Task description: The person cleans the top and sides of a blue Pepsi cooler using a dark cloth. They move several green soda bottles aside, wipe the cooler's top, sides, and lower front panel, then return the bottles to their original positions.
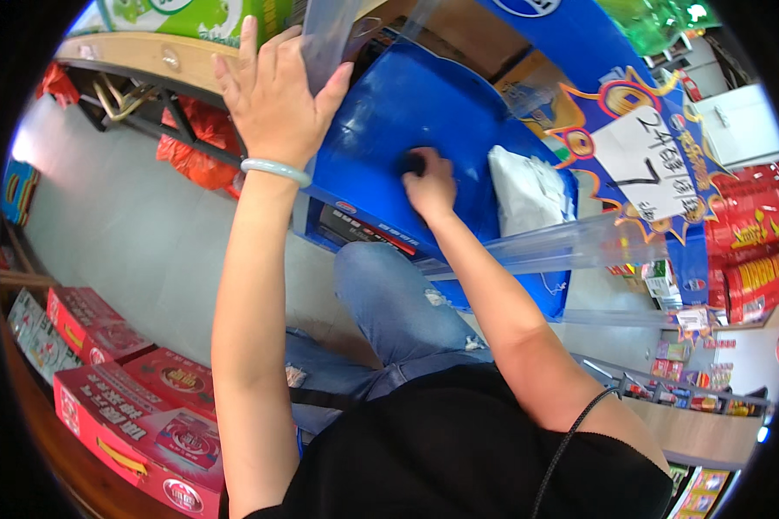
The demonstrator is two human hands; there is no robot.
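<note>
My right hand (436, 185) is blurred over a blue display shelf (396, 110), its fingers curled around a small dark object (417, 163) too smeared to name. My left hand (276, 97) is raised with fingers spread, flat against or just in front of a clear plastic post (328, 39) at the shelf's corner; whether it presses on it is hard to tell. A pale bangle (276, 170) circles that wrist. On the shelf's right side lies a crumpled white plastic bag (526, 188). Dark packaged goods (363, 228) show on the tier beneath.
Another clear post (552, 246) crosses at right, beside a starburst price sign (642, 156). A wooden counter (149, 58) with red plastic bags (195, 143) beneath stands at upper left. Red gift boxes (136, 422) sit at lower left. Red packages (746, 240) line the right.
</note>
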